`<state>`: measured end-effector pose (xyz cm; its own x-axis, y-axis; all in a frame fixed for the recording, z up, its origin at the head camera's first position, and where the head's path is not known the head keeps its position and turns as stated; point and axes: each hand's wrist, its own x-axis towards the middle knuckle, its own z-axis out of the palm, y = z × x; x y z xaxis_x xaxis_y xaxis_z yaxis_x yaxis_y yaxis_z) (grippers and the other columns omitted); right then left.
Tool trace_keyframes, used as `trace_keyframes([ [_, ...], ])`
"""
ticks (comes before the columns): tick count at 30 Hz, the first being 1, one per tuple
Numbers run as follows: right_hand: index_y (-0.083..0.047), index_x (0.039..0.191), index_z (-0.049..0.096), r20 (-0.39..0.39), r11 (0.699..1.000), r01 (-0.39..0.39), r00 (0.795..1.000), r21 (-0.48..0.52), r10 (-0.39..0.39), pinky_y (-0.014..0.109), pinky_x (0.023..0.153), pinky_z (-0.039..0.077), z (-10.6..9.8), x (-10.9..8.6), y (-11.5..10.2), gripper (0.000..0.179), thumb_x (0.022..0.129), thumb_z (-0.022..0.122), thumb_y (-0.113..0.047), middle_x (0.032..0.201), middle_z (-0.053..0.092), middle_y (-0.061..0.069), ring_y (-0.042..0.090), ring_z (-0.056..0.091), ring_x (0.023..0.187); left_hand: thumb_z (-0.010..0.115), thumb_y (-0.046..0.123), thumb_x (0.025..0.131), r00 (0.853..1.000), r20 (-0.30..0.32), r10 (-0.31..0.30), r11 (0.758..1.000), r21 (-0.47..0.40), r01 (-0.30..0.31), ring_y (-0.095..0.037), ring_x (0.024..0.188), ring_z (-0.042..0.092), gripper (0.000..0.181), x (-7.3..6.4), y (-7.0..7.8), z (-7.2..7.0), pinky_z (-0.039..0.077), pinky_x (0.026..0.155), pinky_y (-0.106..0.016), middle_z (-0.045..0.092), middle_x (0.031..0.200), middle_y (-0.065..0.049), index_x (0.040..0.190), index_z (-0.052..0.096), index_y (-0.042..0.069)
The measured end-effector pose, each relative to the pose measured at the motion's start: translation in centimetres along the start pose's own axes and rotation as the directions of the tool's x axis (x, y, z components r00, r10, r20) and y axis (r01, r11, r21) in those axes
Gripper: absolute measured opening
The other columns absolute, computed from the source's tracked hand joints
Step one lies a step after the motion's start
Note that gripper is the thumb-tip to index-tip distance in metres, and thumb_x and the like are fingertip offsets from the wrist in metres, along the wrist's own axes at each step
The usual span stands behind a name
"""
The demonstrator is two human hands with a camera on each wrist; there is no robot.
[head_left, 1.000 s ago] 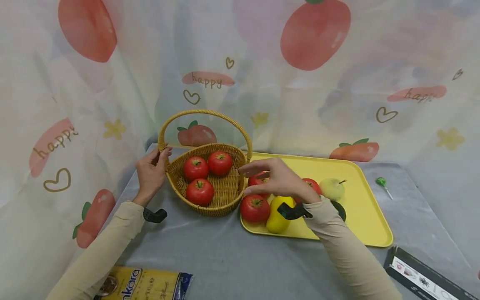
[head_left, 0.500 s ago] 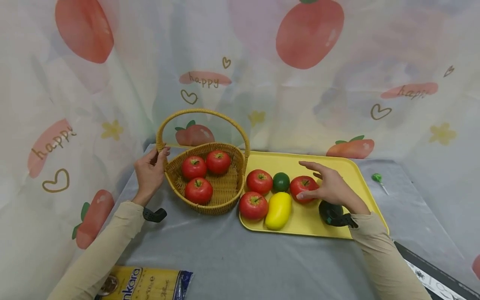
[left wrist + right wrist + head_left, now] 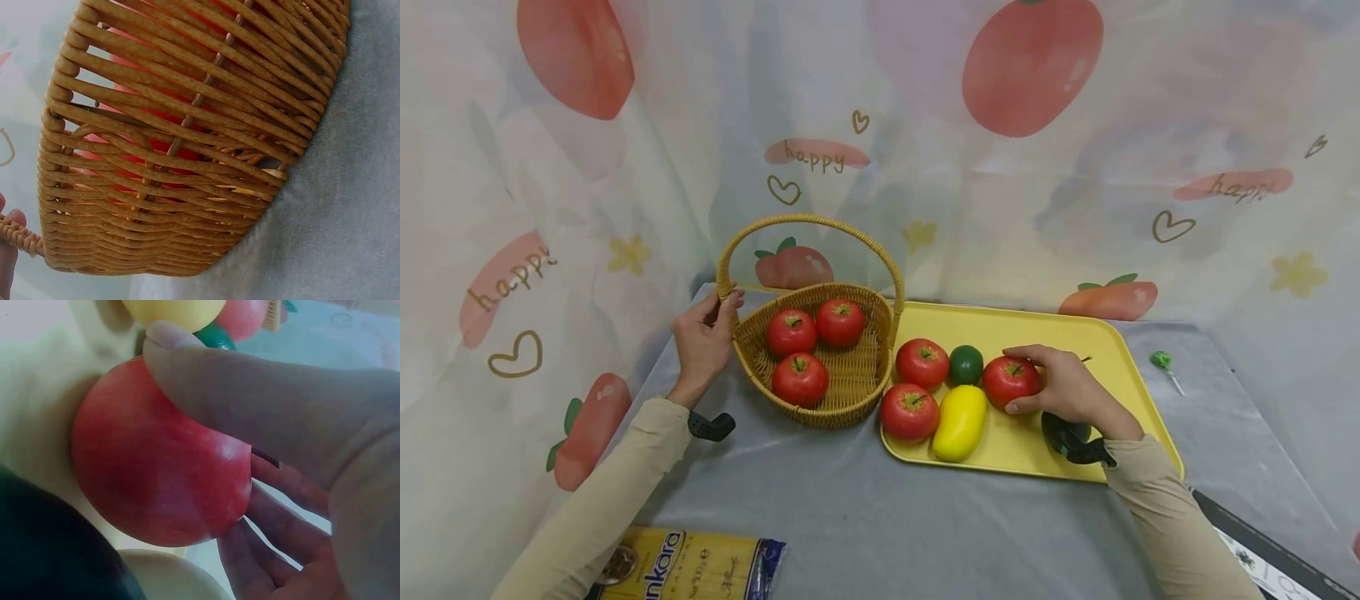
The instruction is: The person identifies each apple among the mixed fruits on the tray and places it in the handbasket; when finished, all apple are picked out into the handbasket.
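At a table [image 3: 850,508] spread with grey cloth, a person steadies a wicker basket [image 3: 820,419] with the left hand [image 3: 703,337], fingers and thumb pinched on the left foot of its handle [image 3: 808,219]. Three red apples [image 3: 800,381] sit inside. The right hand [image 3: 1063,383] reaches over a yellow tray [image 3: 1022,321], its spread cut to the width of one red apple [image 3: 1007,379] — thumb on the near side, fingers curved round the far side. That apple lies on the tray, right of a small green fruit [image 3: 966,365] and a yellow mango-like fruit [image 3: 958,423], with two more apples [image 3: 912,412] by the tray's left end.

The step in hand looks to be taking hold of the apple. The next move seems to call for a firm squeeze — then a straight lift, high enough to clear the neighbouring fruit, with the basket held steady.
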<state>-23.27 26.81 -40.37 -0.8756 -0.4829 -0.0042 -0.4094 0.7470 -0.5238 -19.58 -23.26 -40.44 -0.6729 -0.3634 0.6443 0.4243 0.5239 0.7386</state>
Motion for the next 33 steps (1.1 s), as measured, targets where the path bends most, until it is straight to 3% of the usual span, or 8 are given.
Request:
trace_keyframes([
  [10, -0.006, 0.141, 0.060, 0.022, 1.000, -0.016, 1.000, -0.007, 0.016, 0.061, 0.100, 0.054, 0.3, 0.3, 0.4, 0.079, 0.076, 0.099, -0.027, 0.130, 0.069, 0.021, 0.038, 0.063, 0.115, 0.066, 0.000, 0.103, 1.000, -0.006, 0.001, 1.000, -0.015, -0.001, 0.023, 0.081, 0.060, 0.022, 0.1, -0.2, 0.1, 0.045, 0.070, -0.004, 0.076, 0.100, -0.034, 0.120, 0.077, -0.009],
  [17, -0.005, 0.142, 0.065, 0.016, 1.000, -0.028, 0.999, 0.003, 0.027, 0.059, 0.101, 0.056, 0.1, 0.0, 0.2, 0.083, 0.072, 0.101, -0.032, 0.134, 0.069, 0.020, 0.038, 0.063, 0.119, 0.066, 0.000, 0.103, 1.000, -0.004, 0.003, 1.000, -0.004, -0.003, 0.019, 0.083, 0.062, 0.022, 0.2, -0.2, 0.2, 0.046, 0.073, -0.003, 0.076, 0.101, -0.034, 0.121, 0.076, -0.009],
  [24, -0.012, 0.138, 0.072, -0.059, 0.994, -0.002, 0.998, 0.112, 0.009, 0.056, 0.099, 0.058, -0.9, -1.0, -0.2, 0.081, 0.067, 0.104, -0.034, 0.134, 0.072, 0.014, 0.035, 0.067, 0.119, 0.066, 0.000, 0.103, 1.000, 0.002, 0.004, 1.000, -0.006, -0.004, 0.021, 0.084, 0.060, 0.022, 0.1, -0.1, 0.4, 0.046, 0.073, -0.003, 0.077, 0.101, -0.032, 0.121, 0.077, -0.007],
  [29, -0.014, 0.140, 0.072, -0.073, 0.973, 0.016, 0.997, 0.231, 0.000, 0.036, 0.090, 0.064, -1.3, -1.1, -0.4, 0.079, 0.069, 0.103, -0.029, 0.133, 0.073, 0.012, 0.031, 0.069, 0.114, 0.066, 0.001, 0.104, 0.999, 0.016, -0.031, 0.999, -0.020, 0.032, 0.022, 0.082, 0.060, 0.023, -0.2, 0.1, 0.1, 0.045, 0.071, -0.003, 0.077, 0.101, -0.032, 0.123, 0.076, -0.007],
  [33, -0.013, 0.143, 0.069, -0.058, 0.936, 0.046, 0.998, 0.349, -0.028, 0.027, 0.085, 0.063, -1.1, -0.6, -0.8, 0.079, 0.072, 0.102, -0.023, 0.135, 0.072, 0.012, 0.023, 0.073, 0.111, 0.066, 0.003, 0.104, 0.999, 0.006, -0.041, 0.999, -0.024, 0.041, 0.021, 0.081, 0.060, 0.023, -0.2, 0.1, -0.2, 0.044, 0.070, -0.004, 0.077, 0.101, -0.032, 0.122, 0.077, -0.005],
])
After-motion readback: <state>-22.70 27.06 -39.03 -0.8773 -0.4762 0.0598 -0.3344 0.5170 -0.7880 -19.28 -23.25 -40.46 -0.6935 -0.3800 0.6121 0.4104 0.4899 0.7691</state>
